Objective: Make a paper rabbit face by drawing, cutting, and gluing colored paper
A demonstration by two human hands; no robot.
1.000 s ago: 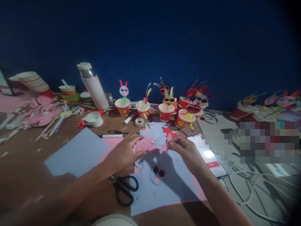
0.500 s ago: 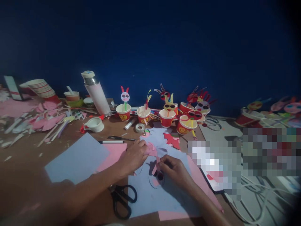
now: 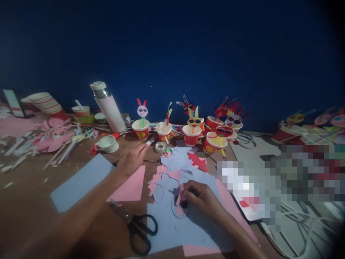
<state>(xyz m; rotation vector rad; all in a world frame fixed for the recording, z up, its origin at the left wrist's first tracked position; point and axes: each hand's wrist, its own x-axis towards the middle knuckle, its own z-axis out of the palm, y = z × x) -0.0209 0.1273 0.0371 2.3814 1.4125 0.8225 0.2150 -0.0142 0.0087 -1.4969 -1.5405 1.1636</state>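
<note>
My left hand [image 3: 132, 158] reaches to the back of the work area, its fingers closed on the near end of a slim whitish tube [image 3: 150, 140]; its exact kind is unclear. My right hand [image 3: 198, 192] pinches a narrow pink paper strip [image 3: 180, 194] above a pale sheet [image 3: 172, 230]. A drawn round face with a dark oval [image 3: 184, 204] lies on that sheet, partly under the strip. Black-handled scissors [image 3: 140, 230] rest partly open to the left of it. A tape roll [image 3: 160, 146] lies just right of my left hand.
Paper cups [image 3: 140, 126] with paper animal faces on sticks line the back. A white thermos [image 3: 111, 111] and a white mug [image 3: 108, 144] stand left. Paper scraps [image 3: 58, 138] cover the far left. A phone [image 3: 246, 208] and cables [image 3: 296, 226] lie right.
My left hand has let go of the pink paper and moved left and back to the whitish tube. My right hand has stayed nearly in place with the strip.
</note>
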